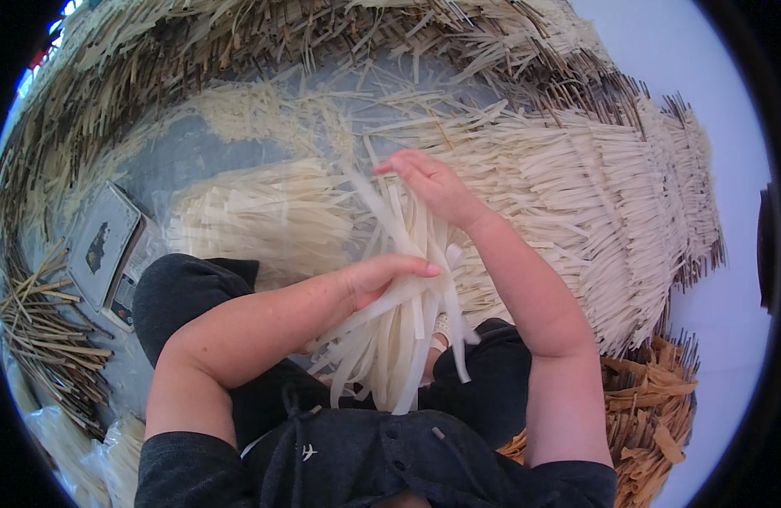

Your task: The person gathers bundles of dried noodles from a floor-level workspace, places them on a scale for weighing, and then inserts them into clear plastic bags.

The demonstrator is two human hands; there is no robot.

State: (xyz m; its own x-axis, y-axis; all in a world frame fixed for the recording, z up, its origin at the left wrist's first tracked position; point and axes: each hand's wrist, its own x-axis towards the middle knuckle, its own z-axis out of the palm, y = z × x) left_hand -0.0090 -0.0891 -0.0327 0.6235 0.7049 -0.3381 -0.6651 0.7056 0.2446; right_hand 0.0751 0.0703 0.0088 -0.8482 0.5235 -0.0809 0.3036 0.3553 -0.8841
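My left hand is closed around the middle of a loose bundle of long, flat, cream-coloured strips, whose lower ends fan out over my lap. Above it, my right hand is at the bundle's upper ends, its fingers bent; whether it grips a strip is hidden. One pale translucent strip slants up and left from the bundle. Left of my hands lies a pile of similar strips, partly under clear plastic. The strips' material cannot be told for certain.
Large stacks of cream strips on thin brown sticks rise at the right. More line the back. A weighing scale stands at the left, near loose sticks. Orange-brown strips lie lower right, bagged strips lower left.
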